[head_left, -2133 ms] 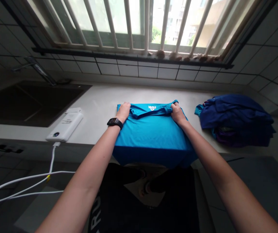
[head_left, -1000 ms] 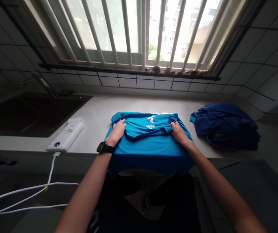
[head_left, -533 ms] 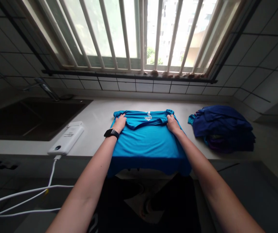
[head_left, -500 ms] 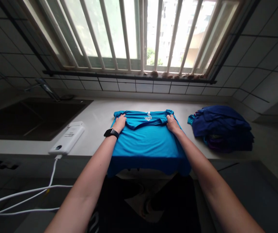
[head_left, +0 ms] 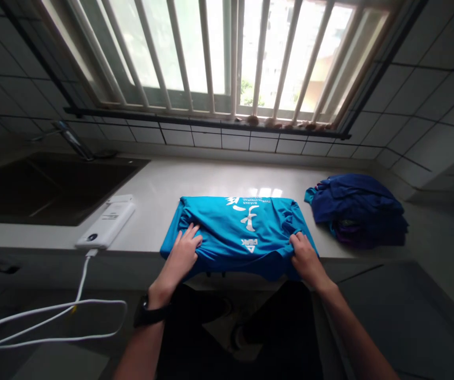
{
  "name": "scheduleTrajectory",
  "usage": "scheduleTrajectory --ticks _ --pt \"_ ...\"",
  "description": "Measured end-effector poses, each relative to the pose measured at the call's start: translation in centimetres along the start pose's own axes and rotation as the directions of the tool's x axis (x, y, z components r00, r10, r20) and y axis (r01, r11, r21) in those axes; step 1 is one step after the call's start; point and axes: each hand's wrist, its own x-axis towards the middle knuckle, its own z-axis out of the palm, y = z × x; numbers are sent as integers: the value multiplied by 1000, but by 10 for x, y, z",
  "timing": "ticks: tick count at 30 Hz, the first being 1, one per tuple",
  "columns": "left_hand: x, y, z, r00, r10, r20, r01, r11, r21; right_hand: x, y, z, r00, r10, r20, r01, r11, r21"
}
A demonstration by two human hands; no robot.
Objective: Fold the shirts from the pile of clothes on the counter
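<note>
A blue T-shirt gripped at the front edge of a white countertop, centre frame.
The left hand and right hand each clutched fabric at the near corners, and the shirt overhung the edge. White print read "PEAK" and "INTERNATIONAL" upside down. A white power bank lay left, dark blue clothes right.

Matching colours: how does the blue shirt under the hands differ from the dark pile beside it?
The turquoise T-shirt is bright with white print; the navy clothes pile is dark, without visible print. The shirt lies spread out; the pile is heaped. Both rest on the white countertop.
</note>
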Motion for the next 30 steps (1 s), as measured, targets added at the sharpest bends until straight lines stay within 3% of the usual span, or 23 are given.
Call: scheduleTrajectory --ticks 3,8,14,18,21,23,25,28,30 --pt "15 3 7 1000 -31 -1 31 998 63 14 0 7 997 49 60 -41 990 -132" --pt "69 -6 -9 997 -36 66 30 996 89 68 8 7 981 78 177 -39 976 -213" --pt "136 -13 -22 994 -71 84 67 997 43 140 15 12 975 119 188 -58 953 -298" --pt "156 -11 -37 992 -121 46 120 993 20 168 3 3 967 186 175 -121 936 -330" --pt "136 -7 -53 987 -159 -37 159 987 -13 157 -3 -9 989 121 79 -95 957 -274" --pt "107 -3 -60 976 -169 -139 162 985 -62 137 1 -17 999 43 -5 -43 980 -193" --pt "73 0 -60 967 -119 -227 94 988 -119 113 11 -22 999 -20 -44 15 994 -106" --pt "31 0 -48 984 74 -160 -96 987 -132 82 28 -26 998 -61 2 61 998 -21" --pt "14 -2 -36 988 137 -72 -146 981 -128 67 35 -26 997 -66 31 66 998 13"
